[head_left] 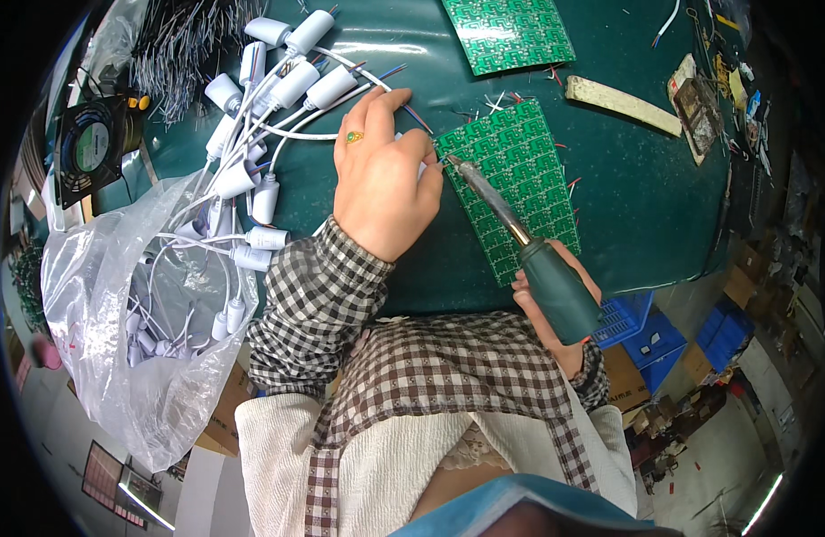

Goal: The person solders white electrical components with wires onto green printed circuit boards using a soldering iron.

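Observation:
My right hand (536, 313) is wrapped round the dark green handle of a soldering iron (563, 291). The iron's tip meets the upper left edge of a green circuit board panel (533, 174), which lies tilted on the table. Just left of that tip, my left hand (385, 174), with a ring on one finger, is closed on a white cylindrical cable end (422, 168), mostly hidden by the fingers. Beyond its fingertips thin coloured wires stick out. To the left, several white cables with cylindrical ends (296, 85) lie in a heap.
A clear plastic bag (90, 295) of more white cables hangs at the table's left edge. Behind it stand a small black fan (90, 148) and a bundle of thin wires (193, 54). Another green panel (511, 36) and a pale strip (623, 106) lie farther back. Blue crates (654, 353) sit lower right.

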Available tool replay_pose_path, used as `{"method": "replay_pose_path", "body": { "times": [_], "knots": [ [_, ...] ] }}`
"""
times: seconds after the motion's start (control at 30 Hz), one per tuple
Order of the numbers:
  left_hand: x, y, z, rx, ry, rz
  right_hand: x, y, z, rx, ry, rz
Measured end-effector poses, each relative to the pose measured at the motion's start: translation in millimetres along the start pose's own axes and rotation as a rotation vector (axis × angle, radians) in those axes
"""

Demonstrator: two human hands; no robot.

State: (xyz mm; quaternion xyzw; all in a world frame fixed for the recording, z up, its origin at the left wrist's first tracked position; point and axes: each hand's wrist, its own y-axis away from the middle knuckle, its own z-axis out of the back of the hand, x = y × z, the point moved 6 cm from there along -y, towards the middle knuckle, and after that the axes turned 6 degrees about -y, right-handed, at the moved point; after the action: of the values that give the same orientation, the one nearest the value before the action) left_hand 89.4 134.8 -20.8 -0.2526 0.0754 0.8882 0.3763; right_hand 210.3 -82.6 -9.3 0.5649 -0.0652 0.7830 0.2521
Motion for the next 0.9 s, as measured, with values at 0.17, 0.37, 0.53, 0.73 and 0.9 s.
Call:
{"method": "replay_pose_path", "body": {
  "times": [0.17, 0.37, 0.53, 0.73, 0.9],
  "knots": [
    [0, 0, 0, 0.009, 0.037, 0.011, 1, -3, -2, 0.003, -0.036, -0.026],
    [1, 1, -1, 0.001, -0.002, 0.009, 0, -3, -3, -0.004, -0.038, 0.002],
    [0, 0, 0, 0.007, -0.01, 0.017, 8, -6, -4, 0.045, 0.066, 0.097],
    [-2, 0, 0, 0.007, 0.023, 0.021, 2, 1, 1, -0.004, -0.006, 0.017],
    [-1, 0, 0, 0.018, 0.004, 0.016, 0, 3, 3, -0.029, -0.015, 0.017]
  ]
}}
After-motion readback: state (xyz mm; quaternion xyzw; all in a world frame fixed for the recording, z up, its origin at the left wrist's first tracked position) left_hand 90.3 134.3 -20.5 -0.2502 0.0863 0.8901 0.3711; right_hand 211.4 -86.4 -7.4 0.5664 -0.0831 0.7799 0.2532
